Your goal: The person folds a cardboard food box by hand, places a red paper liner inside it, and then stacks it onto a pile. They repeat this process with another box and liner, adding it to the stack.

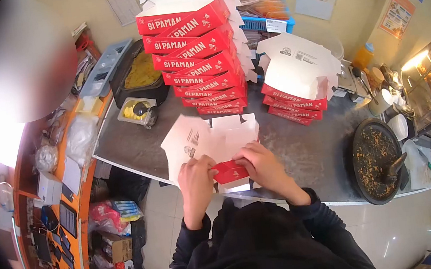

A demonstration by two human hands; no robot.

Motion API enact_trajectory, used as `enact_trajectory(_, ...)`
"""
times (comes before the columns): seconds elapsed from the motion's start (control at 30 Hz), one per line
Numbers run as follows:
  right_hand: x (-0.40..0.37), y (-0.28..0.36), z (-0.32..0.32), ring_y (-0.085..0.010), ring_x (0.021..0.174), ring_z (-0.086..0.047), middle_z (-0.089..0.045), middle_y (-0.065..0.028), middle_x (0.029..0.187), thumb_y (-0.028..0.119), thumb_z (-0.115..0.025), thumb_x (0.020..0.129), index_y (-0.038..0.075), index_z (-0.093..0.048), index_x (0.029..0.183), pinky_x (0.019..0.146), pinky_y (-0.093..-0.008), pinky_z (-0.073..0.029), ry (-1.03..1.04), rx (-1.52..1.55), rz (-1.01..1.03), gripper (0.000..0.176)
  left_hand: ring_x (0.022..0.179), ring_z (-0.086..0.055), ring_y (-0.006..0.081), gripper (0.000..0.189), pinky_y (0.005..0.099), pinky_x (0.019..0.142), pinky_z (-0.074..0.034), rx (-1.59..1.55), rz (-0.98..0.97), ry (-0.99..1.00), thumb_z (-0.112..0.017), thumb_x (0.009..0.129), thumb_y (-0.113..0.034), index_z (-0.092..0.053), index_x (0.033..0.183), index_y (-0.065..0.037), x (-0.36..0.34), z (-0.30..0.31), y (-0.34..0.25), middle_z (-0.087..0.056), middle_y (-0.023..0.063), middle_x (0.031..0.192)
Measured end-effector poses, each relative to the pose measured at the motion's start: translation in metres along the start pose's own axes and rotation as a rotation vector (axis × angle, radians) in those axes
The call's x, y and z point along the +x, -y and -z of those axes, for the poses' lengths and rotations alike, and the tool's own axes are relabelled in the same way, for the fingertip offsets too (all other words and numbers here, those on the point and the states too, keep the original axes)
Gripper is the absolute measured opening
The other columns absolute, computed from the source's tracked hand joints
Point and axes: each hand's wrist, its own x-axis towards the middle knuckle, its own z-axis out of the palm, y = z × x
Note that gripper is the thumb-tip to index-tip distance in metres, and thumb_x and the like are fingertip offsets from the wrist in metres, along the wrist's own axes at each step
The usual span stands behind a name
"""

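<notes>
A half-folded red and white cardboard box point(216, 142) lies at the near edge of the steel counter point(303, 150), its white flaps spread open. My left hand point(196, 177) pinches the box's left front corner. My right hand point(262, 166) grips the red front panel from the right. Both hands touch the box. Behind it rises a tall stack of folded red "SI PAMAN" boxes point(200, 55). A shorter stack of red boxes point(297, 100), the top one open, stands to the right.
A round black stone mortar with a pestle point(378, 165) sits at the counter's right end. A black tray of yellow food point(138, 74) and a small container point(137, 112) are at the back left. An orange shelf of clutter point(64, 169) runs along the left.
</notes>
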Motion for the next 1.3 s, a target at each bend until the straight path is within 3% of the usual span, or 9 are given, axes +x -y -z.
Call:
enact_trajectory(0.23,-0.007,0.009,0.004,-0.0277,0.090,-0.062,-0.066,-0.0103,0.087,0.000,-0.069,0.086,0.002,-0.066,0.094,0.078,-0.0375,-0.050,-0.090,0.126,-0.008,0.009,0.108,-0.059,0.0354,0.037,0.0429,0.093,-0.048,-0.073,-0.293,-0.050,-0.075,0.075,-0.008,-0.065,0.110,-0.003,-0.008,0.007,-0.020,-0.064,0.0155,0.111)
enact_trajectory(0.43,-0.020,0.014,-0.016,-0.0291,0.106,-0.063,-0.060,-0.0180,0.124,0.019,-0.079,0.085,0.001,-0.057,0.126,0.082,-0.0387,-0.053,-0.452,0.072,-0.113,0.050,0.123,-0.055,0.0381,0.053,0.0520,0.108,-0.041,-0.097,-0.322,-0.199,-0.064,0.077,0.001,-0.058,0.130,0.002,-0.035,-0.047,0.007,-0.059,0.0184,0.126)
enact_trajectory(0.53,-0.040,-0.033,-0.043,-0.0270,0.120,-0.059,-0.050,-0.0207,0.140,0.027,-0.079,0.087,-0.002,-0.045,0.141,0.085,-0.0391,-0.057,-0.500,0.632,-0.737,0.070,0.118,-0.059,0.0375,0.044,0.0545,0.104,-0.045,-0.107,-0.428,-0.308,-0.065,0.079,0.004,-0.062,0.122,0.001,-0.054,-0.065,0.037,-0.063,0.0171,0.119)
enact_trajectory(0.67,-0.043,-0.040,-0.023,-0.0245,0.120,-0.059,-0.052,-0.0189,0.139,0.026,-0.077,0.089,0.000,-0.023,0.153,0.086,-0.0392,-0.060,0.075,1.121,-0.985,0.088,0.129,-0.052,0.0393,0.039,0.0560,0.111,-0.036,-0.135,-0.458,-0.272,-0.057,0.083,0.008,-0.060,0.121,-0.002,-0.084,-0.096,0.062,-0.056,0.0213,0.132)
enact_trajectory(0.87,-0.055,-0.036,-0.065,-0.0242,0.120,-0.057,-0.051,-0.0145,0.135,0.004,-0.083,0.078,0.002,-0.035,0.138,0.091,-0.0367,-0.055,-0.399,0.660,-0.492,0.077,0.142,-0.037,0.0413,0.069,0.0522,0.119,-0.024,-0.975,0.042,-0.055,-0.062,0.085,-0.022,-0.040,0.146,0.002,-0.066,-0.072,0.040,-0.038,0.0226,0.152)
enact_trajectory(1.0,-0.066,-0.052,-0.091,-0.0346,0.126,-0.050,-0.049,-0.0195,0.133,0.010,-0.089,0.069,0.009,-0.042,0.129,0.101,-0.0482,-0.045,-0.421,0.111,-0.024,0.077,0.126,-0.055,0.0247,0.059,0.0353,0.101,-0.046,-1.497,0.317,0.259,-0.060,0.097,-0.030,-0.044,0.143,0.003,-0.006,0.001,0.008,-0.054,0.0199,0.138)
enact_trajectory(1.07,-0.053,-0.046,-0.072,-0.0353,0.128,-0.048,-0.048,-0.0192,0.134,0.017,-0.091,0.069,0.011,-0.040,0.132,0.105,-0.0445,-0.042,-0.252,0.074,0.240,0.082,0.107,-0.060,0.0157,0.045,0.0304,0.088,-0.049,-1.141,0.146,0.368,-0.061,0.098,-0.025,-0.053,0.131,0.004,0.005,0.012,0.007,-0.063,0.0140,0.118)
enact_trajectory(1.2,-0.040,-0.027,-0.028,-0.0352,0.127,-0.047,-0.047,-0.0183,0.134,0.028,-0.077,0.085,0.009,-0.049,0.136,0.105,-0.0441,-0.041,-0.149,0.224,0.108,0.061,0.080,-0.058,0.0045,0.024,0.0248,0.074,-0.049,-0.596,-0.010,0.849,-0.065,0.098,-0.017,-0.064,0.106,0.005,0.024,0.007,0.031,-0.068,0.0021,0.084)
enact_trajectory(1.3,-0.020,-0.013,0.006,-0.0316,0.121,-0.049,-0.047,-0.0160,0.129,0.027,-0.056,0.101,0.009,-0.064,0.131,0.105,-0.0417,-0.040,0.078,0.264,-0.017,0.036,0.079,-0.058,0.0039,0.026,0.0237,0.071,-0.048,-0.923,0.108,0.939,-0.066,0.098,-0.019,-0.069,0.104,0.006,0.017,-0.027,0.044,-0.069,0.0000,0.085)
